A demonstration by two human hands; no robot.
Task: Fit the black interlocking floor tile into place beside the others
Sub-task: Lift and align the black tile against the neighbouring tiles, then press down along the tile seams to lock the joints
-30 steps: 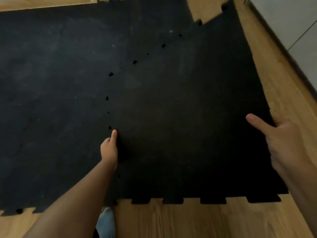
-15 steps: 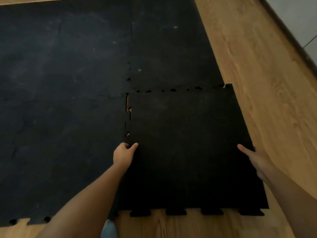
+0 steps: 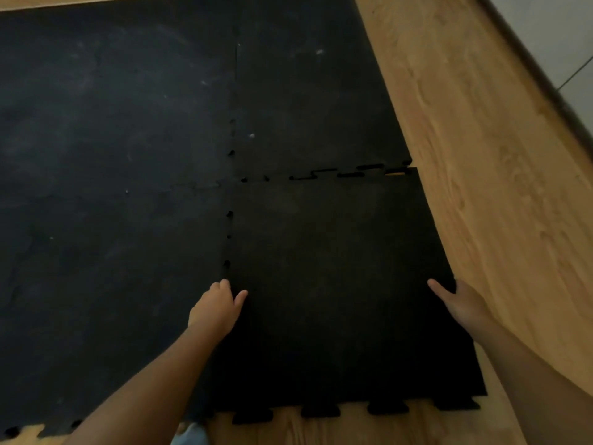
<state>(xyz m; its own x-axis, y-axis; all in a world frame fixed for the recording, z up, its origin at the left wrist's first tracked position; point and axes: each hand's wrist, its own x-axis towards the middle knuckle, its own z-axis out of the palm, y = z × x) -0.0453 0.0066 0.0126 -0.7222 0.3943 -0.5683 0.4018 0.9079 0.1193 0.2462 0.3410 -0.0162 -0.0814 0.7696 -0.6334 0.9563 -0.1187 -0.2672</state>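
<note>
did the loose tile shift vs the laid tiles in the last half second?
Yes. The loose tile closed leftward against the laid tiles: the wood-coloured gaps along the left seam are gone. The far seam's right end remains open. Left hand and right hand grip its edges.

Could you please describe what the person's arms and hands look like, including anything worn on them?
Both forearms are bare as far as the frame shows, with no sleeves in view. The left hand and right hand wear no gloves, and no rings, watch or bracelet are visible.

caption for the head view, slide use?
Both hands, left and right, press a black floor tile against the laid mat.
</note>
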